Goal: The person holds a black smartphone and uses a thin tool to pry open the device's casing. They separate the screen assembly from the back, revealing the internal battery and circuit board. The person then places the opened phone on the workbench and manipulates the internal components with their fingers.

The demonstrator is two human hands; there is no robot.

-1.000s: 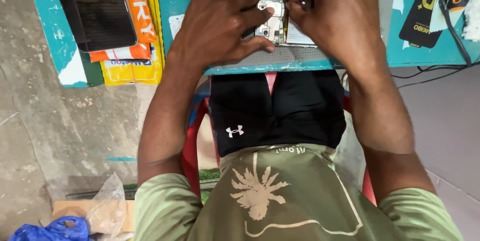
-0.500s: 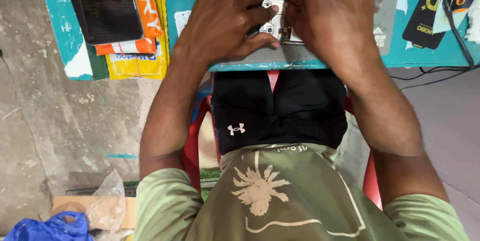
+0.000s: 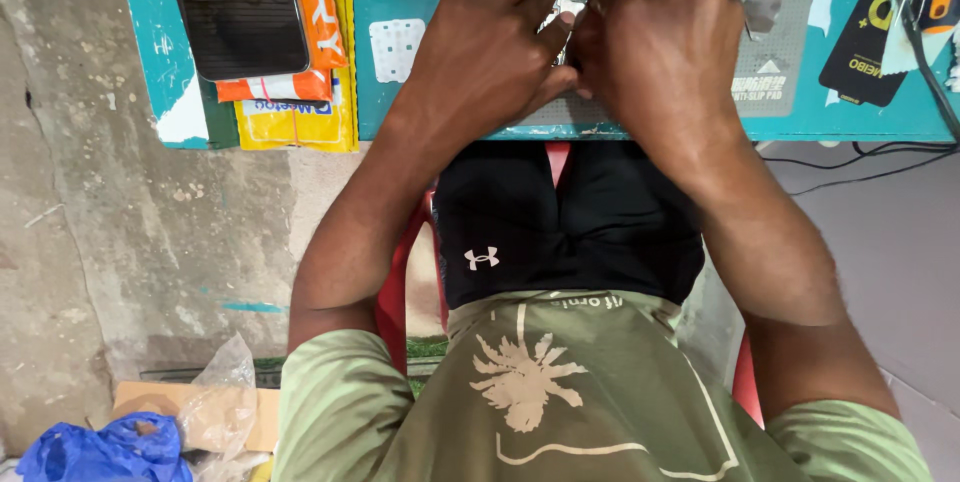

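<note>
We see worn teal-painted desk (image 3: 150,62), chipped white at corner. Beneath us, rough grey concrete floor (image 3: 130,272), stained and cracked; smoother grey floor at right. Red plastic chair (image 3: 398,292) under us. Even, soft light.

Bright, even daylight (soft shadows), sharp throughout

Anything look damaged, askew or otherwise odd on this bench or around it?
Mostly wear. The teal table has paint chipped off at its left front corner, showing white. On the floor, a blue bag and crumpled clear plastic lie by a piece of cardboard. Both hands cover the small part.
</note>
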